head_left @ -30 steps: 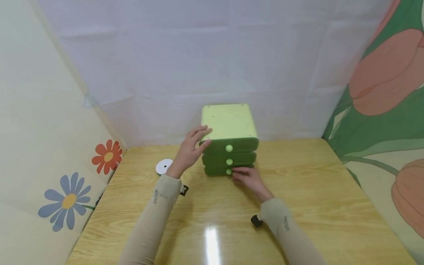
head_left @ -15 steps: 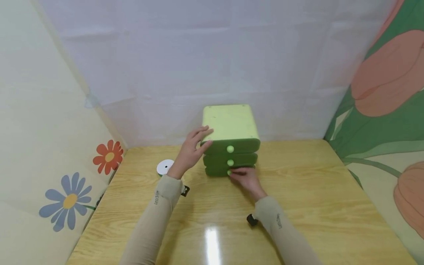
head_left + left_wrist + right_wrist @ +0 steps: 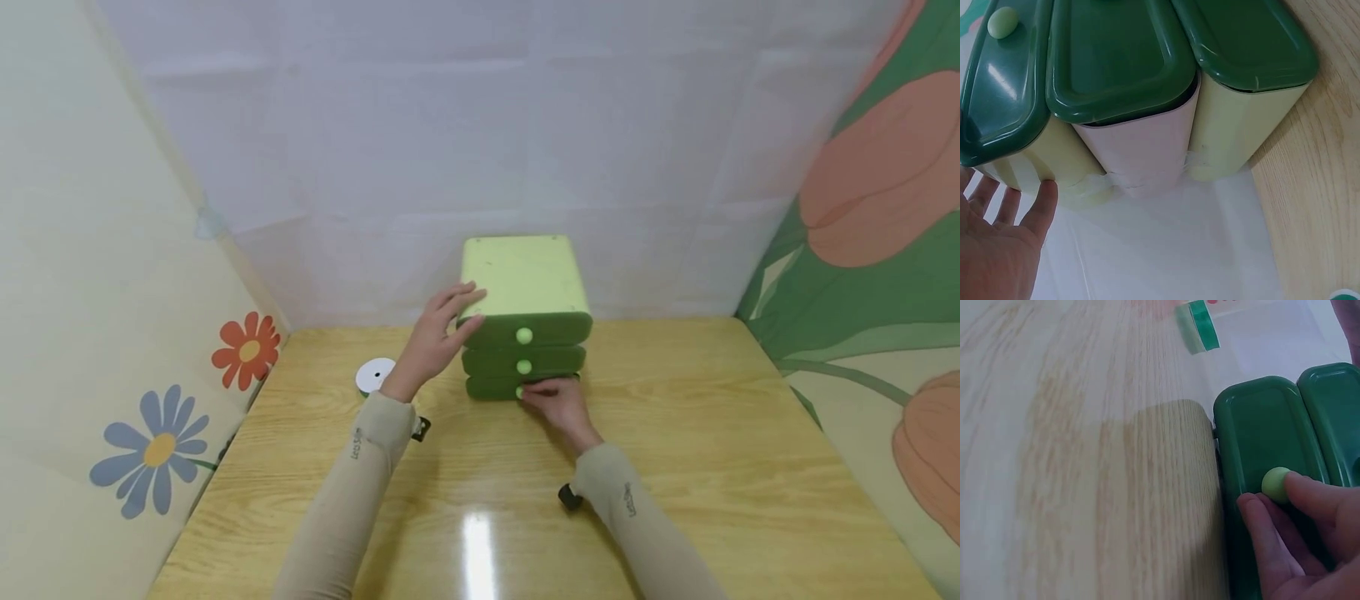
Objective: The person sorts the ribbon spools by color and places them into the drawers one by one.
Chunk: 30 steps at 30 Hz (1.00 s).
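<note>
A small cabinet (image 3: 525, 271) with a light green top and three dark green drawer fronts stands at the back of the table. My left hand (image 3: 431, 340) rests at its upper left edge. In the left wrist view, the fingertips (image 3: 1046, 190) touch the side of the top tier, and the middle tier (image 3: 1141, 150) is pink. My right hand (image 3: 558, 407) is at the lowest drawer (image 3: 489, 388). Up close in the right wrist view, thumb and fingers pinch its round light green knob (image 3: 1274, 485). All three drawers look pushed in.
To the left, partly behind my left wrist, lies a white-sided spool (image 3: 372, 374) with a green band. The wooden table (image 3: 712, 450) meets a white sheet (image 3: 375, 167) close behind the cabinet. Flower-patterned walls stand at both sides.
My right hand has shifted slightly left, and its fingers have gone from beside the lowest knob to pinching it. The left hand stays at the cabinet's edge.
</note>
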Motion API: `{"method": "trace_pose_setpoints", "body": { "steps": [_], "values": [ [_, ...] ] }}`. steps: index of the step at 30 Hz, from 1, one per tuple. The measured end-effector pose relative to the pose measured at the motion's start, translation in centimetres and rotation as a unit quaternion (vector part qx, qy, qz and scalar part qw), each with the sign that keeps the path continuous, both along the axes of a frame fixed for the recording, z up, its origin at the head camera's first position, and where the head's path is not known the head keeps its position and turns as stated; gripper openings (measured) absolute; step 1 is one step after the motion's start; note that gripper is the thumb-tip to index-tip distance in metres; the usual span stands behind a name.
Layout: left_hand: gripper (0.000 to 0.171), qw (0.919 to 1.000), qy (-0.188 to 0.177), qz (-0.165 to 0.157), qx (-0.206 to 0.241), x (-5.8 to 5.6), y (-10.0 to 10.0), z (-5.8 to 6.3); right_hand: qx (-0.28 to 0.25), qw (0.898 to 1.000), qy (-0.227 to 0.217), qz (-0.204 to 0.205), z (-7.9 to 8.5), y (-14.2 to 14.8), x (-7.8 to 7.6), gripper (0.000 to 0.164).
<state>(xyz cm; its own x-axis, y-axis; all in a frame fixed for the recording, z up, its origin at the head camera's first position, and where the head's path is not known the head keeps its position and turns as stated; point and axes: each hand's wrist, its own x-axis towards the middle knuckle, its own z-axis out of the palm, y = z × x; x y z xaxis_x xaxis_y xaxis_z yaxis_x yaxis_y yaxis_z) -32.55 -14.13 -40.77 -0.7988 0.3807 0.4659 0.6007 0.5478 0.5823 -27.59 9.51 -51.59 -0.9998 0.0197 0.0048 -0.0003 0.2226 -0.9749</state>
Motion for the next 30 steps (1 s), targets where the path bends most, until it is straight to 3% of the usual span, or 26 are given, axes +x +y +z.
{"method": "trace_pose_setpoints", "body": {
  "steps": [12, 14, 23, 30],
  "values": [
    [0.050, 1.0000, -0.003, 0.000, 0.001, 0.0, 0.0, 0.0, -0.023, 1.000, 0.001, 0.001, -0.3, 0.0, 0.6, 0.014],
    [0.050, 1.0000, -0.002, 0.000, 0.004, 0.0, 0.1, 0.1, -0.023, 1.000, -0.004, 0.004, 0.3, 0.0, 1.0, 0.014],
    [0.051, 1.0000, 0.000, 0.001, 0.001, 0.0, 0.1, 0.1, 0.027, 1.000, 0.006, 0.001, 0.0, 0.3, 1.7, 0.009],
    [0.051, 1.0000, -0.007, -0.001, 0.000, 0.2, 0.1, 0.2, 0.026, 1.000, -0.009, 0.007, 0.1, 0.5, 2.4, 0.008]
  ]
}}
